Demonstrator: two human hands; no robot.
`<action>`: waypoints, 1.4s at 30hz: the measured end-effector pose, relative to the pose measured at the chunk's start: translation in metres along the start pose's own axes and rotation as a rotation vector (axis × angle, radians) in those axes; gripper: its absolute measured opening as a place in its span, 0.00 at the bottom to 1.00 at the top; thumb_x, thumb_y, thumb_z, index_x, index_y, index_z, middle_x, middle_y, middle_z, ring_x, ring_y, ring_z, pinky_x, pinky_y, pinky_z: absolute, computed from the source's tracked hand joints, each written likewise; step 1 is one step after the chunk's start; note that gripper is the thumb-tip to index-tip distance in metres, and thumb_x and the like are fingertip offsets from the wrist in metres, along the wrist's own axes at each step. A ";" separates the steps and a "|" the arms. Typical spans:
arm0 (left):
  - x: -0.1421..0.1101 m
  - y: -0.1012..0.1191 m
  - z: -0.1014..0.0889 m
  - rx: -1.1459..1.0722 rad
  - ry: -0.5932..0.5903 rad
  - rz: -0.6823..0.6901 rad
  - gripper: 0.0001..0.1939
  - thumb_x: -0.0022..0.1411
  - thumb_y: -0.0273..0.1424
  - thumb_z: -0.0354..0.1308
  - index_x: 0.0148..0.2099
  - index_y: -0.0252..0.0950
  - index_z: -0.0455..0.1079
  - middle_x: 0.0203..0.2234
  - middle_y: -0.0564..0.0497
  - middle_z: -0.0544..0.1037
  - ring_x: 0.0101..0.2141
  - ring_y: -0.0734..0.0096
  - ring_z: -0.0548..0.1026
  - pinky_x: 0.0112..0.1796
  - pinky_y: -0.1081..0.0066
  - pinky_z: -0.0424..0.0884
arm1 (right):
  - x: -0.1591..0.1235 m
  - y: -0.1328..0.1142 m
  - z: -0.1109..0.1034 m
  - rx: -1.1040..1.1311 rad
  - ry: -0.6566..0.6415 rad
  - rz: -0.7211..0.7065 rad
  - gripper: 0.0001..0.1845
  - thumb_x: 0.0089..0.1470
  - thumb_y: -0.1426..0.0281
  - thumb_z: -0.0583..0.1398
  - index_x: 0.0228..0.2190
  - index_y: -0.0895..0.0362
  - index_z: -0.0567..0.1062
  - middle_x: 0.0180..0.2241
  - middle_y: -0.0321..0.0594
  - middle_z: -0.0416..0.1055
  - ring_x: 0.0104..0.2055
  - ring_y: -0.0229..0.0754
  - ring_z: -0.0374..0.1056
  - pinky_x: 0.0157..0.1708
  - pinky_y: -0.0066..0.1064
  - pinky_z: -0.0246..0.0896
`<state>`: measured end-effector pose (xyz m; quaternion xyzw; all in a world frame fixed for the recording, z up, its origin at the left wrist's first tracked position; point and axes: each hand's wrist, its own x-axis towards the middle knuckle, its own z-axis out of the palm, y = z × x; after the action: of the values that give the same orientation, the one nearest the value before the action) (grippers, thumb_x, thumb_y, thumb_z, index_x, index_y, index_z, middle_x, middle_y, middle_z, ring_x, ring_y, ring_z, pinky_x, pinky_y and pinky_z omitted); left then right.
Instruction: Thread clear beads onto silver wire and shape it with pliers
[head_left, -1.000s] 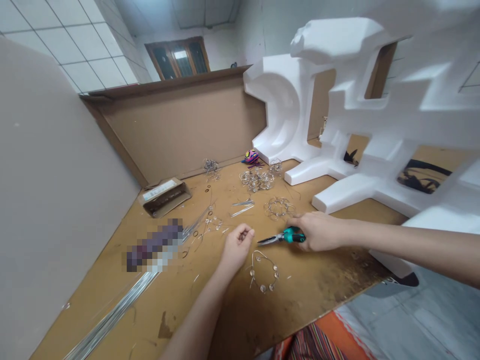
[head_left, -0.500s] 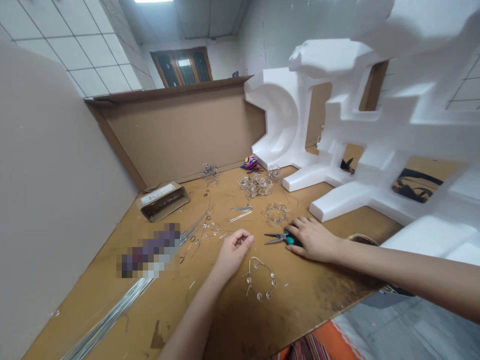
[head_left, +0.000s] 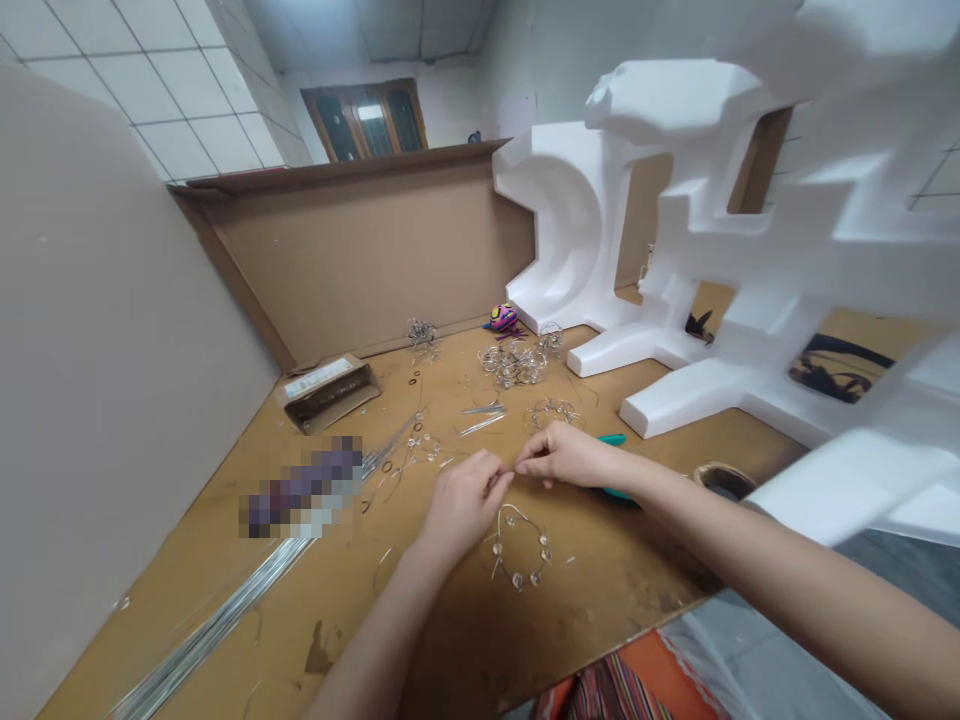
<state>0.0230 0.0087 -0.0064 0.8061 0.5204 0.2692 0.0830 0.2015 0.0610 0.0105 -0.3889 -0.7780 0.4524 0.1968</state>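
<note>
My left hand (head_left: 466, 500) is closed in a pinch over the brown tabletop, its thumb and fingertips pressed together. Fingertip to fingertip with it, my right hand (head_left: 559, 455) pinches too. Whatever lies between the fingers is too small to make out. Just below the hands rests a wire ring with clear beads (head_left: 545, 541). Teal-handled pliers (head_left: 613, 440) lie on the table, partly hidden behind my right hand and forearm. Past my right hand, another beaded wire ring (head_left: 553, 408) is partly covered.
Long silver wires (head_left: 225, 615) run along the left side. A small open cardboard box (head_left: 334, 395) stands behind them. Beaded wire pieces (head_left: 514, 362) and a colourful toy-like item (head_left: 503, 319) sit at the back. White foam packing (head_left: 675, 400) borders the right, near a round container (head_left: 724, 482).
My right hand has let go of the pliers and moved left to meet my left hand. The left hand stays in nearly the same place.
</note>
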 end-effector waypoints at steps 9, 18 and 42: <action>-0.010 -0.012 0.017 -0.215 -0.038 -0.286 0.16 0.53 0.42 0.53 0.40 0.38 0.66 0.31 0.51 0.71 0.27 0.70 0.67 0.28 0.72 0.60 | 0.011 0.015 -0.007 0.158 0.051 0.052 0.16 0.46 0.59 0.58 0.25 0.61 0.73 0.16 0.34 0.67 0.15 0.30 0.57 0.17 0.23 0.53; -0.018 -0.020 0.019 -0.318 -0.140 -0.317 0.07 0.51 0.33 0.54 0.25 0.37 0.69 0.22 0.53 0.71 0.25 0.71 0.66 0.26 0.73 0.58 | 0.000 0.017 -0.004 0.331 0.093 0.073 0.17 0.43 0.58 0.61 0.27 0.61 0.73 0.21 0.36 0.69 0.18 0.30 0.60 0.17 0.23 0.53; -0.013 -0.023 0.022 -0.872 -0.125 -0.512 0.11 0.53 0.38 0.54 0.27 0.35 0.62 0.20 0.56 0.68 0.20 0.78 0.64 0.24 0.75 0.61 | -0.005 0.013 0.012 -0.284 0.058 -0.275 0.10 0.52 0.69 0.55 0.26 0.57 0.76 0.24 0.37 0.69 0.27 0.35 0.63 0.29 0.26 0.56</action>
<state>0.0125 0.0109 -0.0386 0.5576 0.5345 0.3837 0.5061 0.2026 0.0541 -0.0061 -0.3156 -0.8738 0.2955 0.2225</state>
